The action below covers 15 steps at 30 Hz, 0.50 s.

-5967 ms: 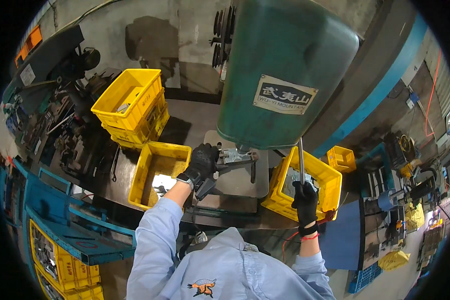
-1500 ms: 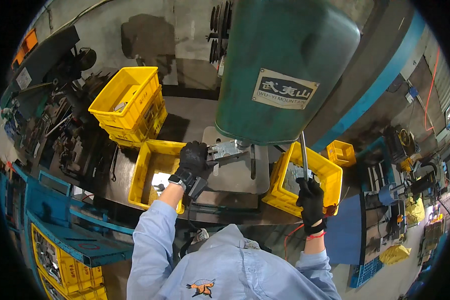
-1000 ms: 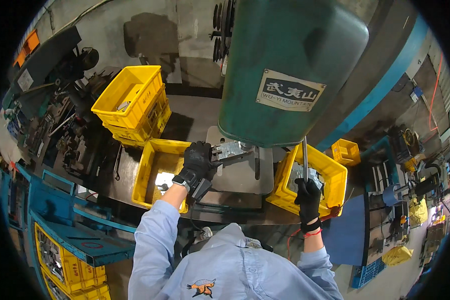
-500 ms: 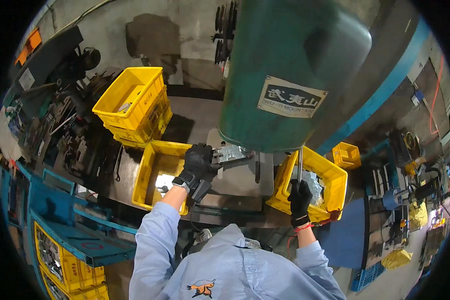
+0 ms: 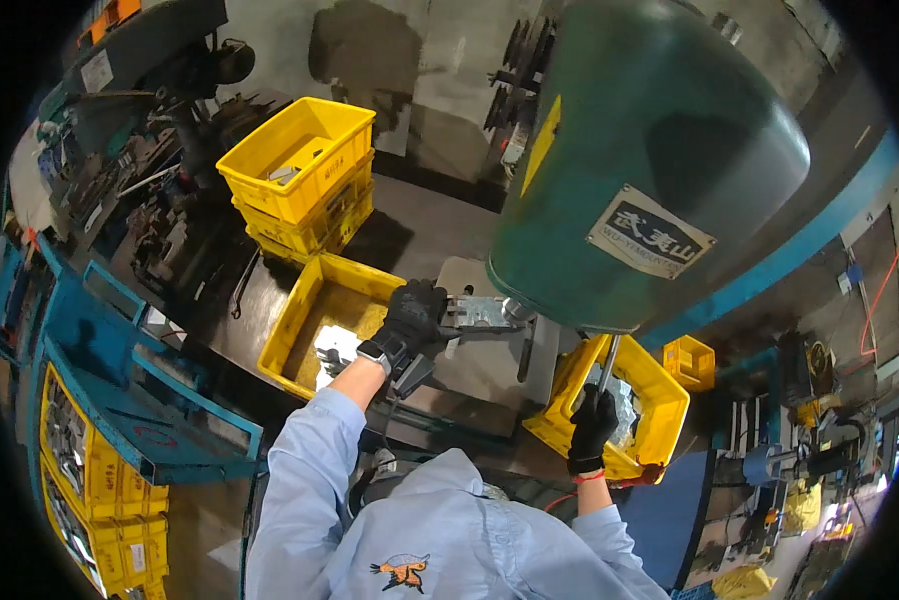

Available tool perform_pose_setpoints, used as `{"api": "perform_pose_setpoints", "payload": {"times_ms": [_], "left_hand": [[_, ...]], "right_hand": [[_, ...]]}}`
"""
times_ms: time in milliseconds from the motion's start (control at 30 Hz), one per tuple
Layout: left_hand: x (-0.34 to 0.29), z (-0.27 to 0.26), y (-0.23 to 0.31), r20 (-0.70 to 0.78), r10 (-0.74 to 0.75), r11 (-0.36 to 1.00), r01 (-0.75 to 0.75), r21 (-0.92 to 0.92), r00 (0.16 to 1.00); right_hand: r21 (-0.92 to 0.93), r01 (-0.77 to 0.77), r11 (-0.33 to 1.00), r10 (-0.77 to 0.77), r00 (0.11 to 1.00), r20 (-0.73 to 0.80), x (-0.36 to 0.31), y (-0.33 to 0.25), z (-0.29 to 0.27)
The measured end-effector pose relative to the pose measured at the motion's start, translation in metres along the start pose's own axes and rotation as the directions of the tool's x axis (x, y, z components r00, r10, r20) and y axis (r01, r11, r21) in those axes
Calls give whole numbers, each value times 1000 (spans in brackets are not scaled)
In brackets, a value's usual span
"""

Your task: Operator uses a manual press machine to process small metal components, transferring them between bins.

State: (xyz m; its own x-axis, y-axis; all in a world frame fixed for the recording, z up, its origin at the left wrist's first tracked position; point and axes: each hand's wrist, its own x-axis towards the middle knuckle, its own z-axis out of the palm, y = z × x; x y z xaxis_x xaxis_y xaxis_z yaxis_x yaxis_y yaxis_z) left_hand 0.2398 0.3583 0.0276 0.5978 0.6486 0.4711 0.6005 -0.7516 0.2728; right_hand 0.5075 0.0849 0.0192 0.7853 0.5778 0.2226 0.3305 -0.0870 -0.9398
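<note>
My left hand [image 5: 410, 322], in a black glove with a watch at the wrist, is closed at the left end of a flat silvery metal piece [image 5: 480, 312]. That piece lies on the grey machine table [image 5: 470, 372], under the chuck [image 5: 517, 311] of a green drill press [image 5: 660, 130]. Part of the left grip is hidden by the fingers. My right hand [image 5: 594, 428], also black-gloved, is wrapped round a steel lever [image 5: 610, 362] of the press, in front of a yellow bin [image 5: 663, 420] with shiny metal parts [image 5: 626, 412].
Left of the table stands a yellow bin [image 5: 288, 335] with a few metal pieces [image 5: 337, 348]. Stacked yellow bins [image 5: 300, 200] stand behind it. A smaller yellow bin [image 5: 690, 362] is at the right. Blue racking [image 5: 160, 420] with filled yellow crates [image 5: 110, 480] stands at lower left.
The view has tilted and shifted, so the press head appears farther right and the chuck shows more plainly. Both hands keep their holds, on the metal piece and the lever.
</note>
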Motion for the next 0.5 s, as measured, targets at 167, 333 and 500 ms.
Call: {"api": "perform_pose_setpoints", "payload": {"times_ms": [167, 333, 500], "left_hand": [[1, -4, 3, 82, -41, 999, 41, 4, 996], [1, -2, 3, 86, -56, 998, 54, 27, 995], [-1, -3, 4, 60, -55, 998, 55, -5, 997]], "right_hand": [[-70, 37, 997, -37, 999, 5, 0, 0, 3], [-39, 27, 999, -27, 1000, -8, 5, 13, 6], [-46, 44, 998, -45, 999, -26, 8, 23, 9]]}}
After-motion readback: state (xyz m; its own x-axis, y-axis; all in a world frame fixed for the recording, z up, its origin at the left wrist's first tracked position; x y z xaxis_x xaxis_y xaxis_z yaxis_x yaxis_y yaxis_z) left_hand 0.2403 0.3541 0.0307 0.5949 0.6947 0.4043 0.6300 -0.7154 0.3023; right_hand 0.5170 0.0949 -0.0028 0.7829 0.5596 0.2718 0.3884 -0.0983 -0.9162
